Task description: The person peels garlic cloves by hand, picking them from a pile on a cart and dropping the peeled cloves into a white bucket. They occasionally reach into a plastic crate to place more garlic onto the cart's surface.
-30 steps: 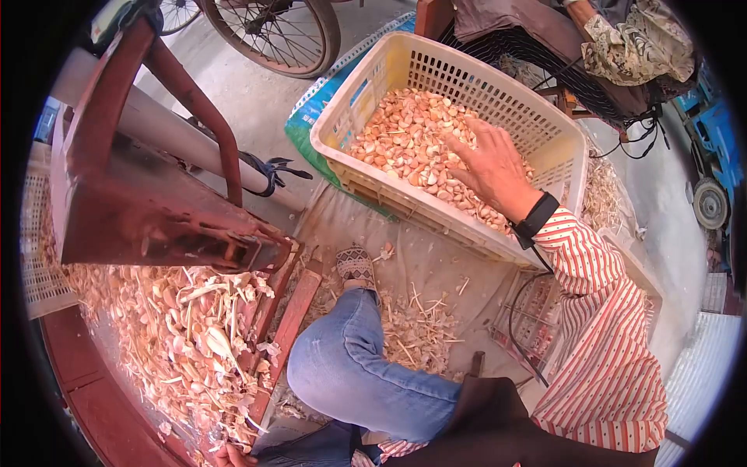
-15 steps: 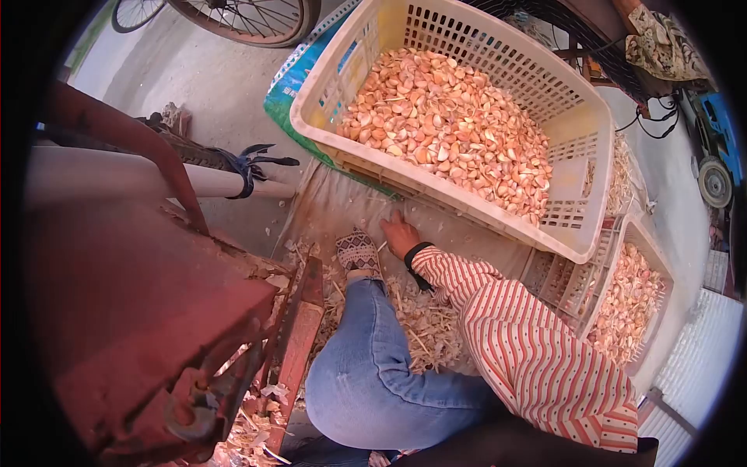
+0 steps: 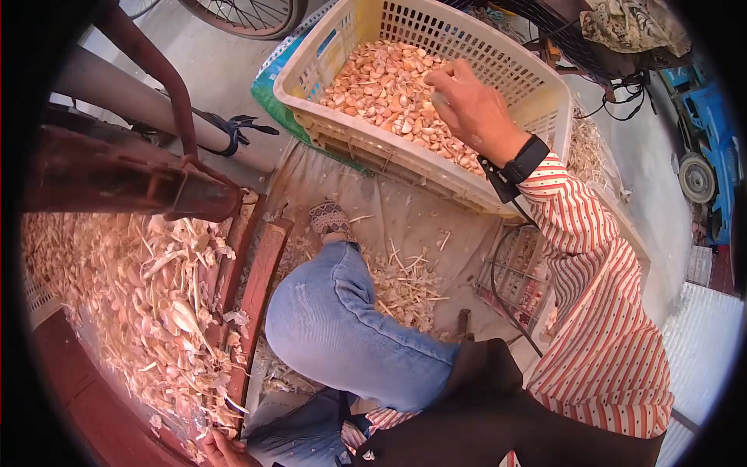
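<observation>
- The right hand (image 3: 476, 109) is curling its fingers and thumb inward into a narrow grip, in the upper middle of the frame; whether it is holding anything is something I cannot tell
- Pinkish-tan, peeled-looking garlic cloves (image 3: 381, 86) are lying loose beneath and beside that hand, filling the bottom of a cream slatted plastic crate (image 3: 369, 144)
- A black wristband (image 3: 531, 158) is circling the right wrist, just above a red-and-white striped sleeve (image 3: 599, 327) that is running down to the lower right
- The left hand (image 3: 224, 450) is showing only partly at the bottom left edge, its fingers bending beside a broad heap of pale garlic cloves, skins and dry stalks (image 3: 124, 288); I cannot tell whether it is gripping anything
- A narrow red bar (image 3: 263, 268) is edging the heap's right side
- A leg in blue denim (image 3: 334, 311) is bending across the lower middle, ending in a patterned shoe (image 3: 329, 218)
- Straw-coloured dry scraps (image 3: 408, 292) are littering the floor right of the leg
- A blue-and-green plastic sack (image 3: 288, 113) is lying by the crate's left side
- A dark spoked wheel (image 3: 241, 17) is standing at the upper left
</observation>
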Demonstrator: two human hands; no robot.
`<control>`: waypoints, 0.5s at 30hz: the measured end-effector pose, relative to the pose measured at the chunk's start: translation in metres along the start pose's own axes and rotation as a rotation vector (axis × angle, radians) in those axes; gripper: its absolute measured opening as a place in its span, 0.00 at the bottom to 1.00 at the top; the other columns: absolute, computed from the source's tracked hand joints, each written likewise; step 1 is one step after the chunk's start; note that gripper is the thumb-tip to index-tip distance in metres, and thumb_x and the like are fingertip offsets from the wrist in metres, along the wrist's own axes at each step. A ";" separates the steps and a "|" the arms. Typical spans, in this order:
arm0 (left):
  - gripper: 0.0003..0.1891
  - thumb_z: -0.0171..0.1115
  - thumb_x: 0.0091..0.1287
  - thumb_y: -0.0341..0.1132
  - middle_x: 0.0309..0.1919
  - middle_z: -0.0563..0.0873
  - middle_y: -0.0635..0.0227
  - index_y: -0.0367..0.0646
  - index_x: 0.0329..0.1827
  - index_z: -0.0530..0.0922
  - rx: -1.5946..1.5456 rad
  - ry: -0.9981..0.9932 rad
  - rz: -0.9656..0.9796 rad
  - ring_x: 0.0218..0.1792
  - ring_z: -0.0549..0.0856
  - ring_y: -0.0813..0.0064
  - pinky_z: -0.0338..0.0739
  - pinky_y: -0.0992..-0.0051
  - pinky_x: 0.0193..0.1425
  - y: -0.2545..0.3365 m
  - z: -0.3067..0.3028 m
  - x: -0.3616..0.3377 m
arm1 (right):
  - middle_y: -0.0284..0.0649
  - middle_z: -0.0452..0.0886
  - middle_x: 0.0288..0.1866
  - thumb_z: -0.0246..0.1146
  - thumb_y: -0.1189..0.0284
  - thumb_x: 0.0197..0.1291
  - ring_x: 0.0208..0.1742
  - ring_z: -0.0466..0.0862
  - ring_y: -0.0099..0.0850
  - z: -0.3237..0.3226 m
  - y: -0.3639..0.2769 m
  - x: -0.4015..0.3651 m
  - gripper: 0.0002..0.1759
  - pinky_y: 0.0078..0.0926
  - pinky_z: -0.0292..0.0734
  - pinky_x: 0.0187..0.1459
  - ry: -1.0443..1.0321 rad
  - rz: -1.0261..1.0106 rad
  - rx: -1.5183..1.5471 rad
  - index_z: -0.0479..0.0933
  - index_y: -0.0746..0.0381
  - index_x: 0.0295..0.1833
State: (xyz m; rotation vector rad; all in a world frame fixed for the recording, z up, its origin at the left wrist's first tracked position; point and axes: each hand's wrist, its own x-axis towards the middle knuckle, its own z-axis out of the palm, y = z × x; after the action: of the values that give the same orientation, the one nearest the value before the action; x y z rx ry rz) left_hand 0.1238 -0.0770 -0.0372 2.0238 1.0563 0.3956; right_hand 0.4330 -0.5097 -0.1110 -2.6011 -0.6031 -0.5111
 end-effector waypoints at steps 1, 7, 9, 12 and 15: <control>0.07 0.56 0.66 0.34 0.24 0.75 0.69 0.39 0.35 0.75 -0.086 -0.029 0.071 0.22 0.70 0.81 0.63 0.82 0.25 -0.027 -0.011 0.005 | 0.42 0.72 0.36 0.59 0.79 0.50 0.35 0.78 0.40 -0.003 0.000 -0.008 0.10 0.31 0.73 0.33 -0.026 0.023 -0.114 0.72 0.61 0.40; 0.06 0.53 0.69 0.34 0.23 0.75 0.74 0.41 0.36 0.73 -0.286 -0.038 0.172 0.19 0.69 0.90 0.59 0.90 0.24 -0.052 -0.018 -0.045 | 0.46 0.74 0.30 0.58 0.77 0.53 0.32 0.77 0.42 0.035 -0.062 -0.110 0.07 0.32 0.71 0.34 -0.206 0.124 0.550 0.71 0.65 0.39; 0.06 0.55 0.67 0.33 0.24 0.76 0.72 0.40 0.36 0.74 -0.263 -0.076 0.173 0.20 0.71 0.88 0.61 0.89 0.23 -0.055 -0.026 -0.078 | 0.46 0.76 0.26 0.57 0.74 0.53 0.29 0.78 0.40 0.080 -0.078 -0.174 0.05 0.32 0.72 0.33 -0.394 0.526 0.684 0.72 0.65 0.34; 0.06 0.57 0.66 0.33 0.24 0.75 0.72 0.39 0.36 0.74 -0.263 -0.068 0.070 0.22 0.72 0.87 0.66 0.88 0.25 -0.077 -0.047 -0.115 | 0.42 0.77 0.25 0.59 0.72 0.53 0.28 0.79 0.31 0.145 -0.093 -0.278 0.06 0.28 0.73 0.32 -0.537 0.491 0.661 0.74 0.63 0.35; 0.09 0.58 0.65 0.34 0.23 0.77 0.67 0.36 0.34 0.75 -0.090 0.037 -0.022 0.23 0.74 0.81 0.68 0.81 0.27 -0.088 -0.056 -0.136 | 0.46 0.75 0.33 0.62 0.75 0.49 0.32 0.79 0.38 0.173 -0.088 -0.329 0.09 0.32 0.74 0.36 -0.384 0.638 0.479 0.74 0.65 0.38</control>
State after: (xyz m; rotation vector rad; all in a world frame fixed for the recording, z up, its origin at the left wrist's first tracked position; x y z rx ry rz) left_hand -0.0388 -0.1275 -0.0590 1.9300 1.0638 0.4629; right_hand 0.1580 -0.4639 -0.3727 -2.2472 0.0283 0.3078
